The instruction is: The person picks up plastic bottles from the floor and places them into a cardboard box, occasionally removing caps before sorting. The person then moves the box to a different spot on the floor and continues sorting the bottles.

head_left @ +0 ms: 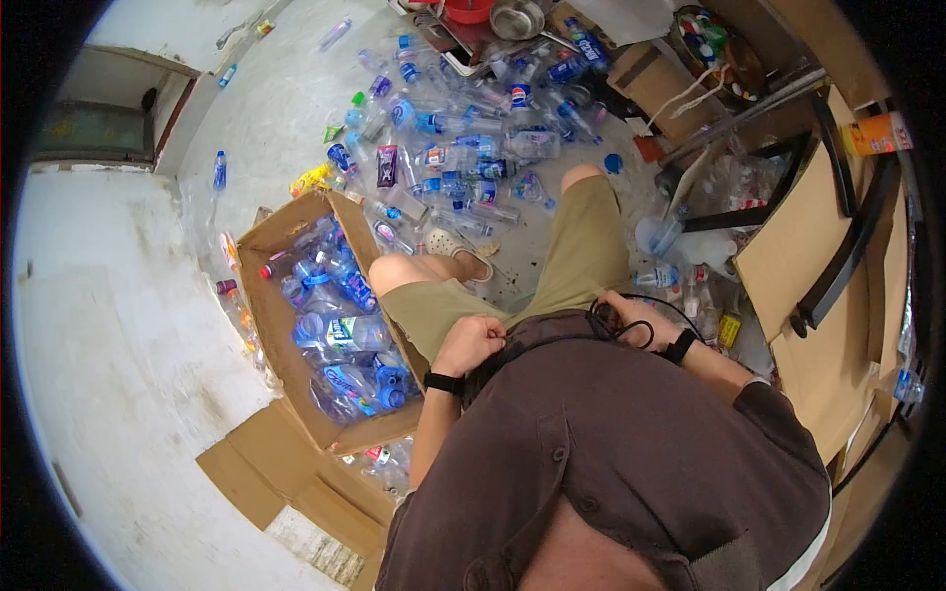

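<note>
Floor ahead blocked by scattered bottles. Left side taken by bottle-filled box, touching knee. Right side crowded by cardboard and clutter. Open floor left only far left, beyond box.

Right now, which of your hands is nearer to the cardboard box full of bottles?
Left. My left hand is fisted at my shirt hem, just beside the box. My right hand, holding a black cord, is farther off.
</note>
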Demonstrator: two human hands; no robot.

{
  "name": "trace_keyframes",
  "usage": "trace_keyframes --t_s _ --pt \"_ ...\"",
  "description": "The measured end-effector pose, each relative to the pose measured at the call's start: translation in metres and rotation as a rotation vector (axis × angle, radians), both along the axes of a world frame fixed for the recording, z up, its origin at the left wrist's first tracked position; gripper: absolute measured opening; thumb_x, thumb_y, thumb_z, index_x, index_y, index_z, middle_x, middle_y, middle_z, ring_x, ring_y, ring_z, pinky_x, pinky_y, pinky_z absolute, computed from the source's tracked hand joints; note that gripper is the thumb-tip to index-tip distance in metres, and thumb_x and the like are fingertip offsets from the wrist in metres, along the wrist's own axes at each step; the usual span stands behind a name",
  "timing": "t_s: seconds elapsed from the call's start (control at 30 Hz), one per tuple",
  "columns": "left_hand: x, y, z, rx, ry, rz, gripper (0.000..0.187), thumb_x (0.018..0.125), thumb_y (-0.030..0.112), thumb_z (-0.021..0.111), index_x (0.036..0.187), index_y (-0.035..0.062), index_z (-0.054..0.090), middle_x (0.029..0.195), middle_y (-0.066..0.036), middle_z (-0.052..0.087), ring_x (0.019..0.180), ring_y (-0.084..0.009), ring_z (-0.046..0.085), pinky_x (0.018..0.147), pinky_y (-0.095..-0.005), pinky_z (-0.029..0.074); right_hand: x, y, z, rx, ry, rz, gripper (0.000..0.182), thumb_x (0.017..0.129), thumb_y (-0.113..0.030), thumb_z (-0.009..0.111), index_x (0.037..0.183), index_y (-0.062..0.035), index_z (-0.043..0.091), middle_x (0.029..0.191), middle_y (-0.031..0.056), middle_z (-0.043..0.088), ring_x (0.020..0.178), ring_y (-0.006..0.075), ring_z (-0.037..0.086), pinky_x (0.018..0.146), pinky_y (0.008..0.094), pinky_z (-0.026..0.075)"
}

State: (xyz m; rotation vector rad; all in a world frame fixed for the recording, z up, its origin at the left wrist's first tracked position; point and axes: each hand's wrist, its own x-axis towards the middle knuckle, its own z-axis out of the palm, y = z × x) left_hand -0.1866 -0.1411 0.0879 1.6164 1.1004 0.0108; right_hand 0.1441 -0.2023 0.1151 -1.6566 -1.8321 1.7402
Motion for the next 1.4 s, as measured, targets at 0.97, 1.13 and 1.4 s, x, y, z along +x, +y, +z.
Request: trace_keyframes --t_s 0.97,1.13,1.4 --pt "-0.013 0.006 -0.004 0.094 -0.156 0.369 0.021 0.08 0.006 0.055 0.101 0.0001 0.06 0.087 -0.011 0.062 0.076 -0.0207 0.06 0.071 -0.0318 0.048 0.056 0.038 -0.004 -0.101 0.284 -0.801 0.028 0.087 -0.014 0.052 0.114 -0.0053 0.052 0.087 0.0047 0.061 0.077 0.0109 0.054 0.072 0.0246 0.044" --pt "-0.018 0.01 0.006 0.045 -0.188 0.485 0.019 0.083 0.005 0.055 0.1 -0.0009 0.06 0.086 -0.009 0.062 0.074 -0.0147 0.058 0.068 -0.0274 0.047 0.052 0.056 -0.004 -0.029 0.397 -0.897 0.026 0.088 -0.014 0.052 0.112 -0.0044 0.053 0.09 0.0049 0.061 0.078 0.0107 0.055 0.071 0.0249 0.044" --pt "-0.027 0.023 0.011 0.062 -0.291 0.547 0.017 0.086 0.005 0.055 0.1 0.0004 0.061 0.083 -0.002 0.06 0.072 -0.0085 0.053 0.067 -0.0235 0.045 0.008 0.122 0.022 0.054 0.516 -0.891 0.022 0.09 -0.012 0.052 0.109 -0.0029 0.053 0.092 0.0044 0.059 0.08 0.0116 0.056 0.072 0.0268 0.046"
